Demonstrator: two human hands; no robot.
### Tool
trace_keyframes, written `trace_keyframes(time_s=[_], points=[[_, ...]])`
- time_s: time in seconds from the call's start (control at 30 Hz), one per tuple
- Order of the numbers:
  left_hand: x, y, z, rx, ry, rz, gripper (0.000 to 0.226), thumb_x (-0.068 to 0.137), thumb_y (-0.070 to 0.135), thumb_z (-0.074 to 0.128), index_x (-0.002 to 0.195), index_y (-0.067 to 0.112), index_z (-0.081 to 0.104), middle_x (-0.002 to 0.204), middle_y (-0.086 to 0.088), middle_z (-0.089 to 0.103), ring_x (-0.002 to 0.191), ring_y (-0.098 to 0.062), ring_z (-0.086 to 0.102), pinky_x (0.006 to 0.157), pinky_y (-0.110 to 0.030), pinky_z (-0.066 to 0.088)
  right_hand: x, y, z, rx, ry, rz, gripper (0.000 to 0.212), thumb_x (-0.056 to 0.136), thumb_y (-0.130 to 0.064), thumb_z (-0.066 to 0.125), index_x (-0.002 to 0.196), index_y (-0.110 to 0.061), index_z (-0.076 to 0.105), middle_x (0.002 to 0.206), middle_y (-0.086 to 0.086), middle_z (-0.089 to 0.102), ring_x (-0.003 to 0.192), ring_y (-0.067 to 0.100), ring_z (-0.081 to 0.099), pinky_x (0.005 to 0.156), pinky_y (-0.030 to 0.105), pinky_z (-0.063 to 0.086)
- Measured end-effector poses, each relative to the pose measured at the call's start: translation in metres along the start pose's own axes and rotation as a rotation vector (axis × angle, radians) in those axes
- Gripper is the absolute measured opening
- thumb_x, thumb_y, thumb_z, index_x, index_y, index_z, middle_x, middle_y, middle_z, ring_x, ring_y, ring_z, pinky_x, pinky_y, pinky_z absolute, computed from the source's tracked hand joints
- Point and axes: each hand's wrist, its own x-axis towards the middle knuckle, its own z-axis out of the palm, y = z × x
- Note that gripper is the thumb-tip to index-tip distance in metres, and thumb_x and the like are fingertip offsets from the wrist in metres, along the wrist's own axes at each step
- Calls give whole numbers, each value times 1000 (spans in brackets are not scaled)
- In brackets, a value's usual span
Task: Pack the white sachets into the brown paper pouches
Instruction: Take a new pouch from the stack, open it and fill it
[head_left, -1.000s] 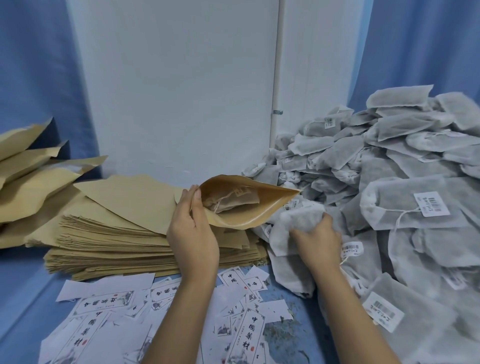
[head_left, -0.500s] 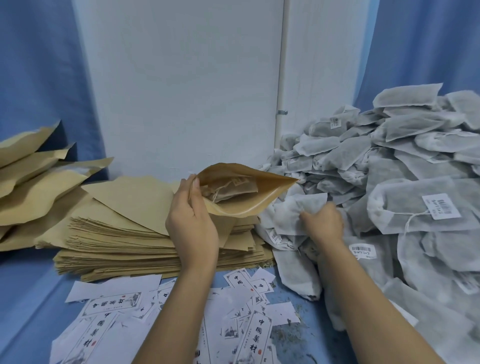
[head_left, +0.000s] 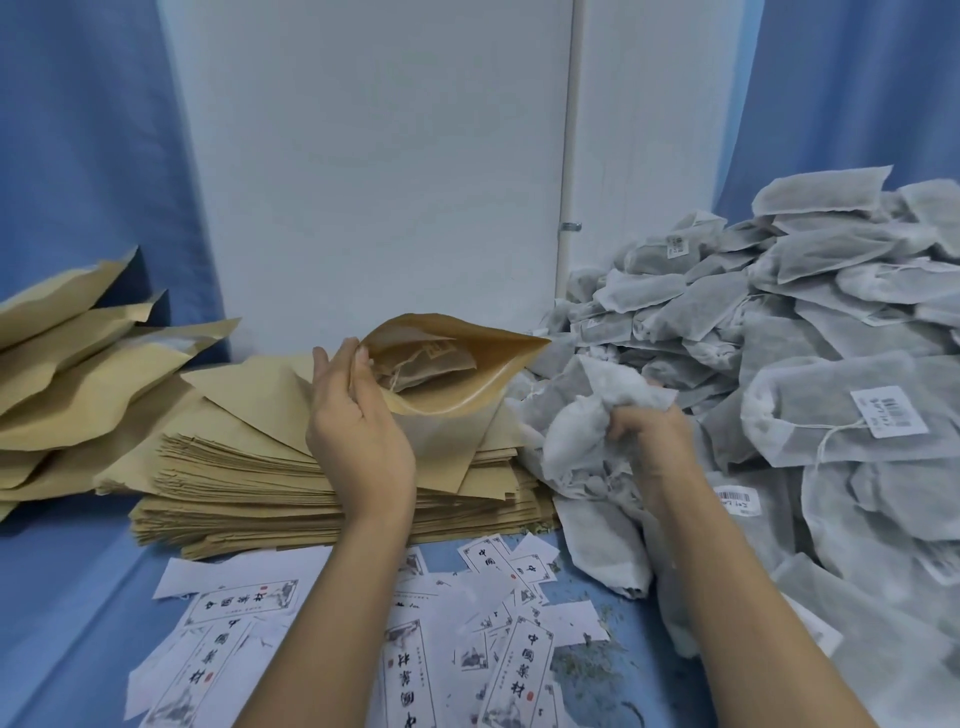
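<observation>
Left hand (head_left: 358, 431) pinches the near lip of the open brown pouch (head_left: 457, 374), which seems to hold one sachet already, atop the flat pouch stack (head_left: 249, 478), while the right hand (head_left: 649, 436) grips a crumpled white sachet (head_left: 587, 410) just beside its mouth.

Both bare forearms reach up from the bottom edge, set well apart. The left grip (head_left: 358, 431) stands on edge with its back toward the camera, fingers straight up along the rim of the open brown paper pouch (head_left: 467, 358) and the thumb pinching that rim. The right grip (head_left: 649, 441), beside it, is curled knuckles-up, its fingers bunched tight around a crumpled white fabric sachet (head_left: 582, 415).
</observation>
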Motion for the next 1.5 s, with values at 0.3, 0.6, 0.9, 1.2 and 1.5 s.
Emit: trace_keyframes(time_s=[0.3,0.6,0.9,1.2,1.5], points=[[-9,-15,0,80,-121,60,32,99,17,45,123,2,61,135,-10,54,139,-14,31,101,-9,27,-25,-12,52,409,-464,31,33,55,16,46,84,1,55,63,4,63,65,14,65,55,24,53],[-18,-4,1,116,-161,13,39,98,33,45,124,10,61,134,-3,56,135,-12,39,100,-13,28,-43,9,76,-756,55,-752,46,64,9,61,92,-26,69,105,-2,48,96,12,34,83,22,30],[-19,-7,2,149,-222,-15,39,99,33,44,127,12,59,139,-3,52,138,-10,33,97,-10,24,-55,1,78,-698,-229,-531,42,76,-10,70,116,-23,63,102,-3,49,80,2,55,74,6,44],[-39,-10,-5,128,-252,2,40,97,35,45,128,14,59,135,6,54,135,-2,34,96,1,21,-29,-4,115,-1127,-346,-469,12,87,-10,56,90,-4,66,93,12,67,87,25,59,73,29,44],[-44,-13,-7,100,-279,3,39,97,32,46,129,13,57,136,5,53,135,0,32,102,-8,26,-33,2,118,-954,-600,-288,29,93,-4,42,68,-16,48,69,-6,52,64,10,47,50,10,33]])
